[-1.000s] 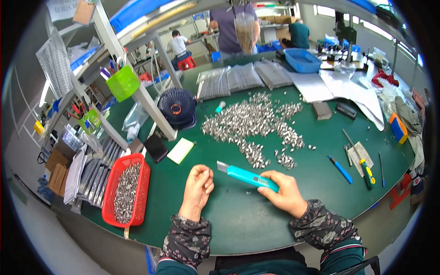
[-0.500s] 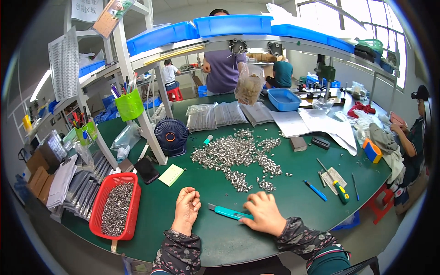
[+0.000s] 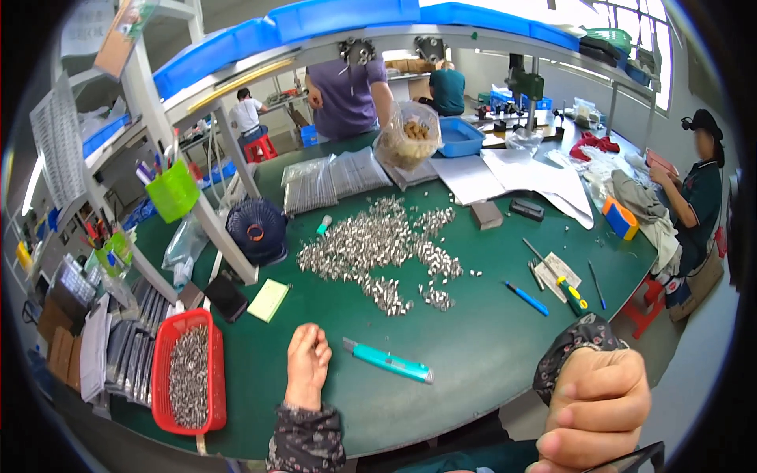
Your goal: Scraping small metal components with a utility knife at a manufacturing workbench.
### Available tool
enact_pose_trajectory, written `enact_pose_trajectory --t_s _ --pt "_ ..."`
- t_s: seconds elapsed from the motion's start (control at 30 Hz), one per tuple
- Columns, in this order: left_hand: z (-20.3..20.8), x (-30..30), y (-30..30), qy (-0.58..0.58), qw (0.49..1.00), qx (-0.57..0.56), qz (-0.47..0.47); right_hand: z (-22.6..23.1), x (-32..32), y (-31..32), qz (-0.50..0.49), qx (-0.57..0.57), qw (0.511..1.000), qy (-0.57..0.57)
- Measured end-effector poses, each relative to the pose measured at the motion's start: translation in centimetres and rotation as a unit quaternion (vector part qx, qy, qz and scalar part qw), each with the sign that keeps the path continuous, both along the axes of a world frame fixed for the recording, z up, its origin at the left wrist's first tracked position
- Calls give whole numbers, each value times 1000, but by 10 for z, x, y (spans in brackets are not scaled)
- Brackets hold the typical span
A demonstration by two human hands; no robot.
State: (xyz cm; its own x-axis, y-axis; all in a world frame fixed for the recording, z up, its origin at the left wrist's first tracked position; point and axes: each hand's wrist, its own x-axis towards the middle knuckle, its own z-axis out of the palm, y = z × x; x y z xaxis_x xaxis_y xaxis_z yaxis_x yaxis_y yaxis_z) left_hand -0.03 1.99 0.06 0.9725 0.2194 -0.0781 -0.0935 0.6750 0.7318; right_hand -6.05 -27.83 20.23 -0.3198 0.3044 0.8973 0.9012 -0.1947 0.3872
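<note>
My left hand (image 3: 308,364) rests on the green table with its fingers curled closed; anything in them is too small or hidden to make out. Just right of it lies a turquoise utility knife (image 3: 390,363), flat on the table and touched by neither hand. My right hand (image 3: 602,406) is raised near the lower right, off the table edge and close to my head. Its fingers are folded into a fist, and their inner side is hidden. Beyond the knife spreads a pile of small silvery metal parts (image 3: 355,246).
A red basket (image 3: 218,378) of similar metal parts stands left, near a phone (image 3: 226,297) and yellow notepad (image 3: 269,300). A dark fan (image 3: 257,230) is beside a shelf post. Right lie a blue pen (image 3: 527,299) and screwdriver (image 3: 569,293). Across the table, a person holds a clear bag (image 3: 410,138).
My right hand has left the utility knife, moved right and up toward me, and closed. The knife stays on the table. The clear bag has come lower, near the tabletop.
</note>
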Motion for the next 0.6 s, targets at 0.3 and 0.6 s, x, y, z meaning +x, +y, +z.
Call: enact_pose_trajectory --t_s 0.3,0.6 --pt "3 -4 -10 21 999 -8 -26 -1 234 -12 -144 103 922 343" --pt "-1 -3 -13 54 998 -28 -3 -32 432 32 -450 -114 780 420"
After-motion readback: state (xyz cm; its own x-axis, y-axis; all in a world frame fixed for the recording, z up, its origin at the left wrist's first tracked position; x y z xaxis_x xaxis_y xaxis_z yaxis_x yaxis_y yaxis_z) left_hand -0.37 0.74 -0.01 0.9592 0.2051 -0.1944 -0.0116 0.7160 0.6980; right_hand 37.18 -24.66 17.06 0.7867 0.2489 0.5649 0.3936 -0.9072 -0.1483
